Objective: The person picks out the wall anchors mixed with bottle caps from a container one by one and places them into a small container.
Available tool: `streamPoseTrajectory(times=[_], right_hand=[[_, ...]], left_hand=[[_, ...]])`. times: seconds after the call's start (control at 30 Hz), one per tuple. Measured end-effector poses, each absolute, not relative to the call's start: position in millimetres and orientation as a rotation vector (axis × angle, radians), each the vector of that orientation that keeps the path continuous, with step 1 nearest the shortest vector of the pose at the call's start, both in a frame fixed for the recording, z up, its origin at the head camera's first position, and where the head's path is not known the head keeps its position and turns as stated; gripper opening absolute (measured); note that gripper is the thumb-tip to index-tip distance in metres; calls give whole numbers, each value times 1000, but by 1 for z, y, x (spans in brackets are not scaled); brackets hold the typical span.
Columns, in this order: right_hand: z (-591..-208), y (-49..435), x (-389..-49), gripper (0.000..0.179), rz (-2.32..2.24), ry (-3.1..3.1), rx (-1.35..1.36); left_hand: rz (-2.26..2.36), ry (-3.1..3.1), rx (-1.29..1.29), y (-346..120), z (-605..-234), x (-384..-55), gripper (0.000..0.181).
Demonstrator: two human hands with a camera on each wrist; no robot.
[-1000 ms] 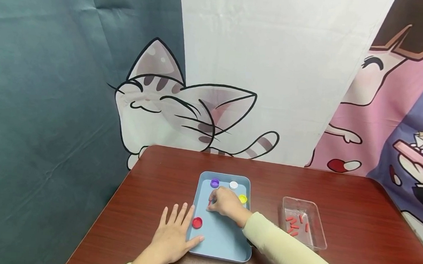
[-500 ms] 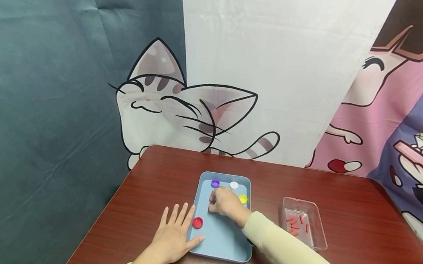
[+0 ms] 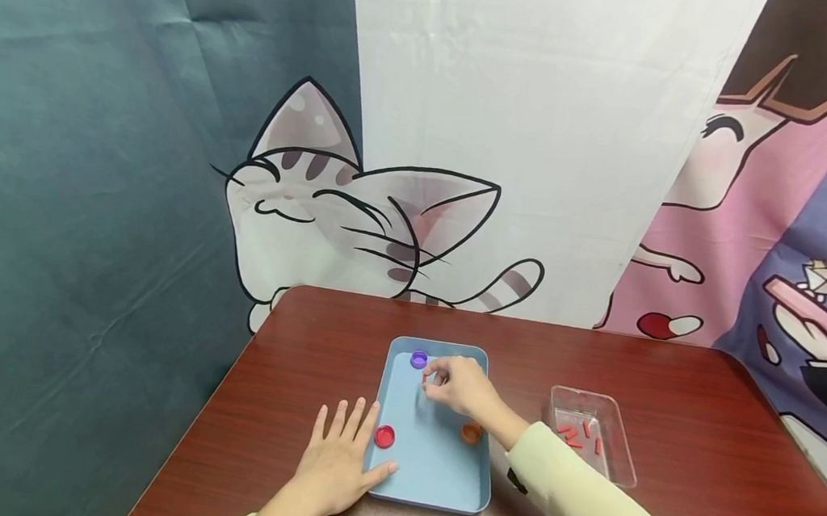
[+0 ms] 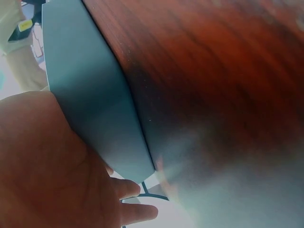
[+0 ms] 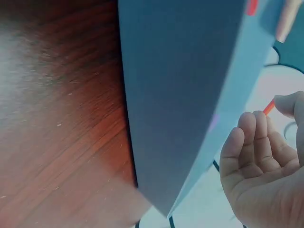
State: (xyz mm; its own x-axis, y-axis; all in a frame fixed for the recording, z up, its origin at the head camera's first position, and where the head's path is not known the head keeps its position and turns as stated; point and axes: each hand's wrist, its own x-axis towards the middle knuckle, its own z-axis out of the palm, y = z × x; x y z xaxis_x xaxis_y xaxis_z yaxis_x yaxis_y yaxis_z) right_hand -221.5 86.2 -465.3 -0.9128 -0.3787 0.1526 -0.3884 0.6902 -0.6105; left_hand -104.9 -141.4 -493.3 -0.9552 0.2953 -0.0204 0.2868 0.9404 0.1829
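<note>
A shallow blue tray (image 3: 425,478) lies on the table with several small round caps in it. My right hand (image 3: 463,385) is over its far part, pinching a small red stick (image 5: 269,107) between thumb and index finger. Just beyond the stick sits a purple cap (image 3: 418,360). An orange-brown cap (image 3: 471,433) lies by the right wall, under my wrist. At the tray's left stands a red cap (image 3: 385,436). My left hand (image 3: 339,459) rests at the tray's left side, fingers spread, thumb over the rim. The white and yellow caps are hidden behind my right hand.
To the right of the tray stands a clear plastic box (image 3: 585,391) with several red sticks (image 3: 575,433) in it, partly covered by my right sleeve (image 3: 584,498). A printed cloth (image 3: 576,141) hangs behind the table's far edge.
My right hand has moved right and slightly away with the red stick, uncovering the orange-brown cap and covering the white and yellow ones. The left hand stays at the tray's side.
</note>
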Motion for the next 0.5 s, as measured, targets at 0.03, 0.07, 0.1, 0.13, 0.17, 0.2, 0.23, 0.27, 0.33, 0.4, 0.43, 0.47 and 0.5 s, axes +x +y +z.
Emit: streamPoseTrajectory(times=[0.03, 0.07, 0.1, 0.13, 0.17, 0.2, 0.23, 0.27, 0.33, 0.4, 0.43, 0.47, 0.5], right_hand=[[-463, 90, -219, 9, 1071, -2861, 635], [-461, 95, -217, 9, 1109, -2849, 615], [-459, 99, -214, 9, 1139, -2844, 592], [-457, 103, -212, 9, 1163, -2837, 571], [-456, 108, -210, 9, 1180, -2828, 552], [-454, 113, -208, 10, 1199, -2821, 533], [-453, 118, -205, 11, 1216, -2813, 512], [-451, 123, -203, 13, 1231, -2806, 490], [-448, 134, -198, 15, 1252, -2790, 449], [-445, 144, -193, 18, 1257, -2771, 414], [-444, 150, -191, 18, 1256, -2760, 398], [-443, 154, -189, 18, 1256, -2751, 386], [-442, 159, -187, 19, 1253, -2742, 374]], left_hand=[[279, 3047, 456, -142, -493, -105, 93], [282, 3046, 454, -142, -493, -105, 93], [283, 3046, 452, -142, -493, -105, 93], [285, 3046, 450, -142, -493, -104, 93], [286, 3045, 446, -142, -493, -104, 93], [289, 3043, 444, -142, -493, -104, 93], [291, 3040, 443, -142, -493, -104, 93], [291, 3039, 441, -142, -493, -103, 93], [287, 3040, 444, -142, -493, -104, 93], [280, 3045, 447, -142, -493, -104, 93], [277, 3047, 448, -142, -493, -104, 93], [273, 3049, 447, -142, -494, -104, 93], [273, 3050, 447, -143, -494, -104, 93]])
